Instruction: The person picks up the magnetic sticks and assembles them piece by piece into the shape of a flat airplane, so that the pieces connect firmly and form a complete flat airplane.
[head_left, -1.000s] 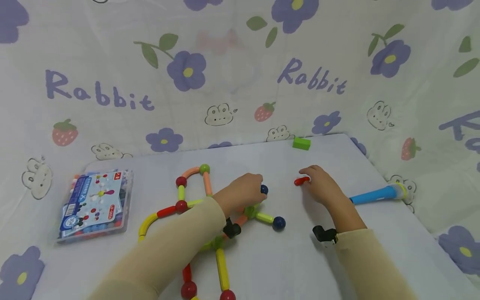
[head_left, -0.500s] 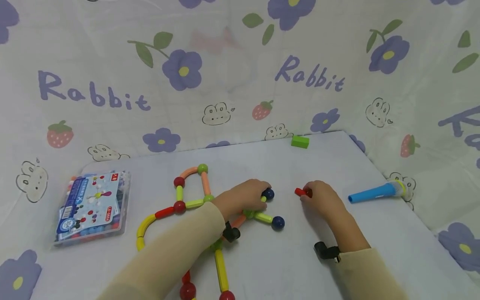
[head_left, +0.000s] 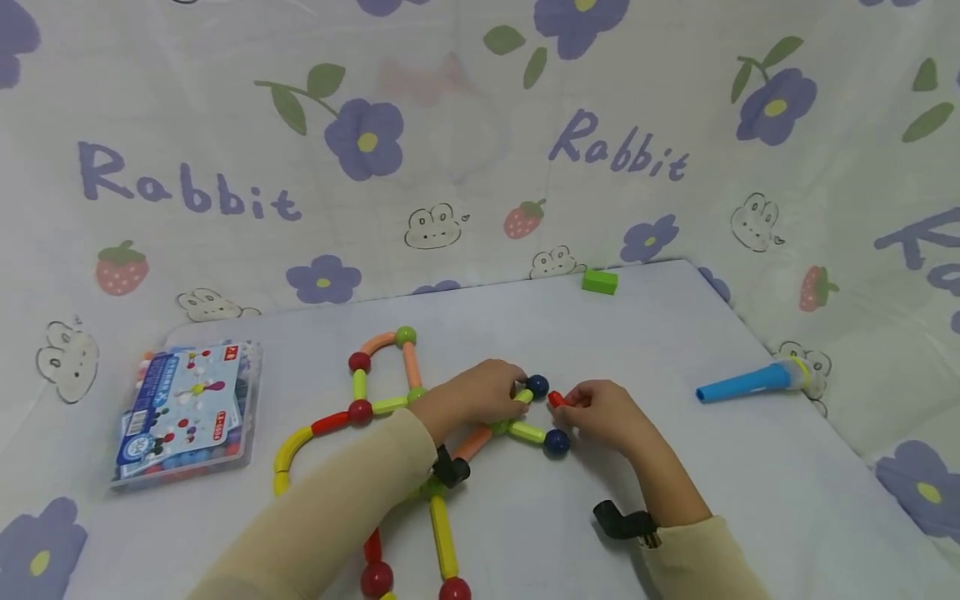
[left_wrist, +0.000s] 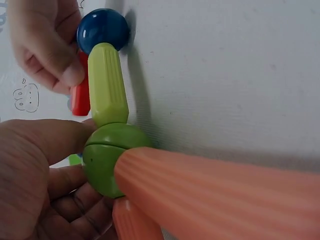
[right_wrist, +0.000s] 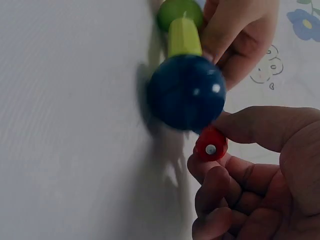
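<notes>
On the white table lies a figure of magnetic rods and balls. Two yellow-green rods fork from a green ball [left_wrist: 107,160], ending in a far dark blue ball [head_left: 537,386] and a near dark blue ball [head_left: 557,442]. My left hand [head_left: 476,392] pinches the far yellow-green rod [head_left: 524,397] just behind its ball; part of that grip is hidden. Thumb and fingers of my right hand [head_left: 606,414] pinch a short red magnetic rod [head_left: 557,399], whose metal end faces the camera in the right wrist view. The red rod is close beside the blue balls; contact is unclear.
A clear plastic box [head_left: 251,417] of pieces with a printed card stands at the left. At the back edge is a green block [head_left: 600,282]. A blue toy microphone [head_left: 742,384] lies right. Yellow rods [head_left: 444,537] and red balls [head_left: 377,577] extend toward the front.
My right hand has taken hold of the red rod and carried it left toward the blue balls. The left hand stays at the figure, with the far blue ball shifted slightly right.
</notes>
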